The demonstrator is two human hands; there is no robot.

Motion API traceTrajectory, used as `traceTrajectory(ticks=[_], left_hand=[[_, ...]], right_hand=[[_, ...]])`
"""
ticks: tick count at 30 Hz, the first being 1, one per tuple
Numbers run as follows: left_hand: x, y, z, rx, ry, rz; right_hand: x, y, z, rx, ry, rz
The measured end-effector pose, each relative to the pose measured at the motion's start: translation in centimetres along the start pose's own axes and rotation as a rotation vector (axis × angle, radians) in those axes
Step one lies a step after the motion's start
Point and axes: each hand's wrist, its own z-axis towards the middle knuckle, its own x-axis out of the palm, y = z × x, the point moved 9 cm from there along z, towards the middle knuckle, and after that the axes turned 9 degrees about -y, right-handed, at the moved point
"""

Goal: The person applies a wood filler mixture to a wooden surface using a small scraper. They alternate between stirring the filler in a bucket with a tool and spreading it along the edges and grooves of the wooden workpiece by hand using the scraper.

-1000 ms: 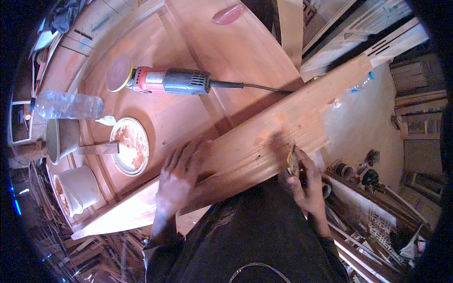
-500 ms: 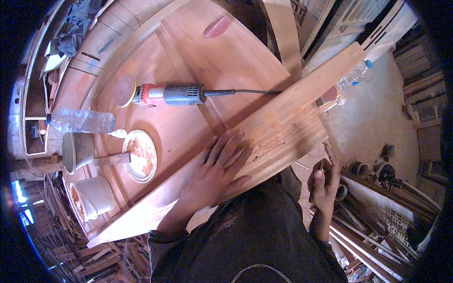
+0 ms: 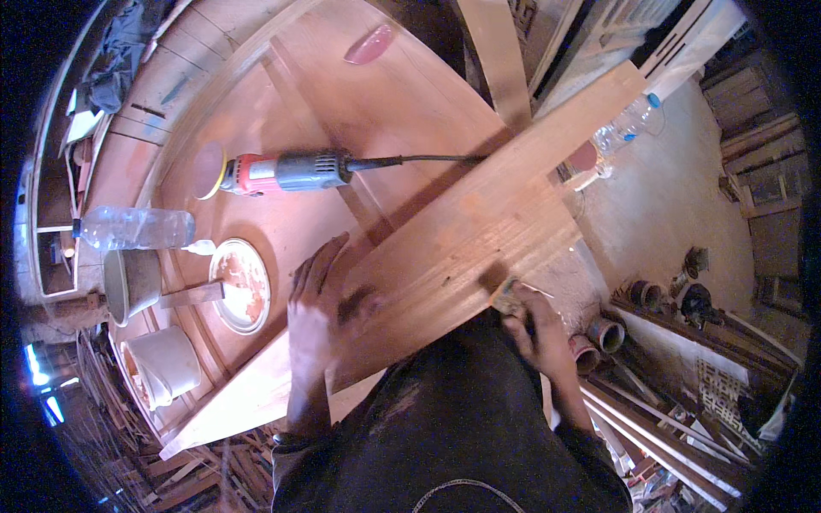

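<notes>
Fingers of the right hand [image 3: 539, 331] pinch a small, folded, yellowish-brown pad [image 3: 506, 297] at the near side of the long, light-brown wooden plank [image 3: 496, 214], which lies slantwise across a broad, reddish-brown wooden desk [image 3: 410, 85]; whether pad meets wood is unclear. The left hand [image 3: 312, 329], blurred, reaches past the plank's far edge, fingers loosely spread; I cannot tell whether they press. Best handling, I judge: pad flat, light even pressure along the grain, left palm steadying the plank.

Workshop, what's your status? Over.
Right fingers grip yellowish-brown piece by wooden board. Left fingers open, blurred; contact unclear. Sander lies beyond board, seemingly clear of work.
</notes>
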Motion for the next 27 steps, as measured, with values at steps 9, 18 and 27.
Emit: traceTrajectory(ticks=[9,18,27], left_hand=[[2.5,1.8,-0.6,-0.275,0.354,-0.059],[2.0,2.0,-0.5,-0.144,0.213,0.0],[1.6,1.7,-0.6,-0.143,0.131,-0.037]], right_hand=[[5.8,-4.0,-2.0,-0.265,-0.108,-0.154],[4.5,-8.0,-3.0,0.034,0.025,-0.129],[-1.1,-1.8,-1.7,-0.013,-0.24,0.384]])
